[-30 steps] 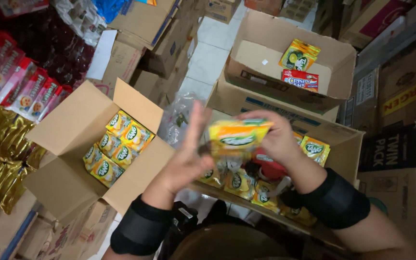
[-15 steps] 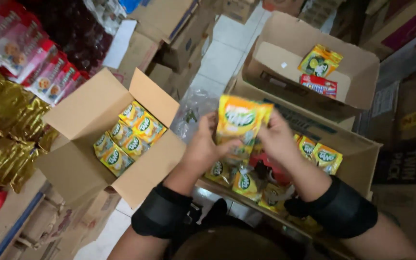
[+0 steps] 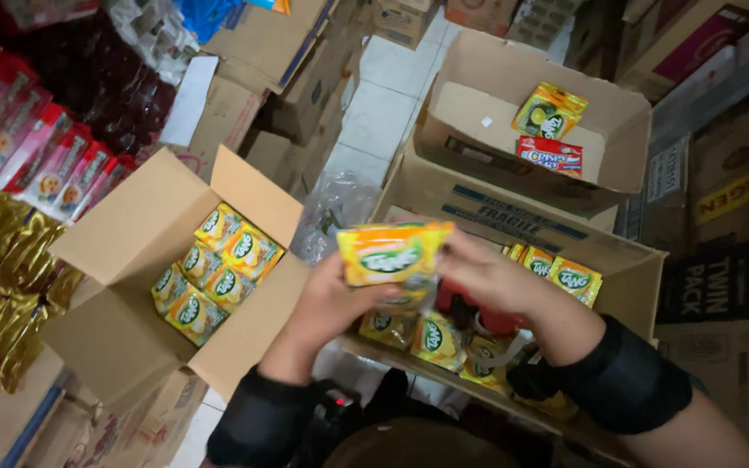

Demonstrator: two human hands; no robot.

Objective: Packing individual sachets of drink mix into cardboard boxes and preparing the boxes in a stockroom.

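In the middle of the view, we hold a stack of packets point(image 3: 389, 254) up in the air with both hands. The packets are flat and shiny. They are yellow and orange, with a green round shape on the front. The front one faces us. Its top edge looks a bit blurry.

Our left hand point(image 3: 331, 303) grips the stack from below and from the left side, with the thumb laid across the bottom of the front packet. Our right hand point(image 3: 487, 277) holds the right side, and its fingers point(image 3: 459, 257) are pressed close together, pinching the right edge of the stack. Both wrists have black sleeves.

The stack hangs above the edge of a long open box point(image 3: 626, 286) right in front of us. That box has more of the same yellow packets lying loose inside, and something red and round under our right hand. We cannot tell what the red thing is.

To the left sits a second open box point(image 3: 114, 338). Yellow packets point(image 3: 214, 273) of the same kind lie in it in neat rows, near the far corner.

Farther back, a third box point(image 3: 496, 82) holds one yellow packet and one red packet point(image 3: 550, 154) on its folded flap. Gold and red bags are piled along the left side.
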